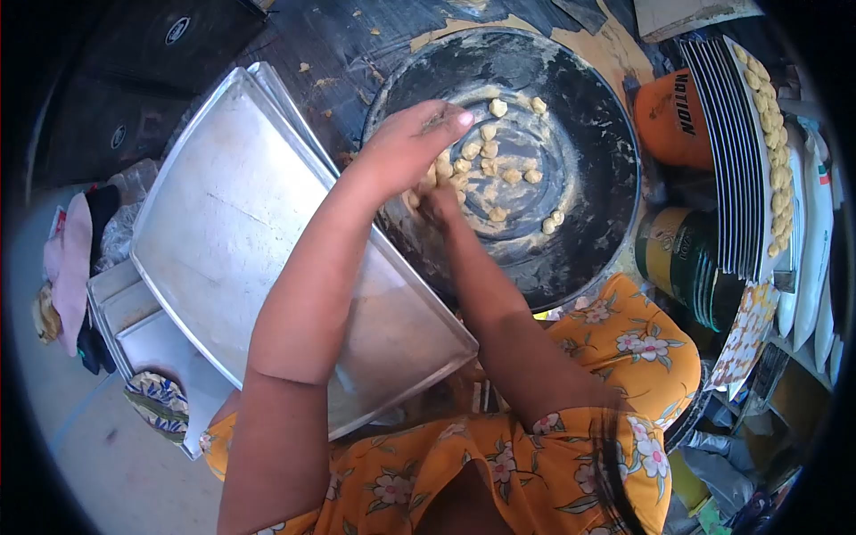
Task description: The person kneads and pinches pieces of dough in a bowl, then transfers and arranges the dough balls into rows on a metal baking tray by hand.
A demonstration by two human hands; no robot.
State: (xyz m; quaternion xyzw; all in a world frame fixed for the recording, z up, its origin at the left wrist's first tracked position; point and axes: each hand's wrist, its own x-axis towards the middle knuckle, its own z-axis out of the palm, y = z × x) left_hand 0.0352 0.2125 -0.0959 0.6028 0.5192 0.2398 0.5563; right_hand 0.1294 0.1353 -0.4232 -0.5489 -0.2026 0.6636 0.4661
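A wide black basin (588, 241), dusted with pale flour, holds several small yellowish dough balls (511, 176). Over its left side is my left hand (417, 138), back upward and thumb stretched out to the right; its other fingers are mostly hidden. Just below it, my right hand (439, 205) is low in the basin, cupped around a cluster of dough balls (443, 166). Its fingertips are covered by the pieces. Beneath my left forearm, a large metal tray (223, 187) leans at the basin's left edge.
On the right, a stack of trays (736, 160) carries rows of dough pieces (769, 116) on its outermost tray. An orange bucket (669, 120) and a dark green tub (673, 254) stand between stack and basin. More metal trays (134, 308) and a patterned cloth (158, 403) are at the left.
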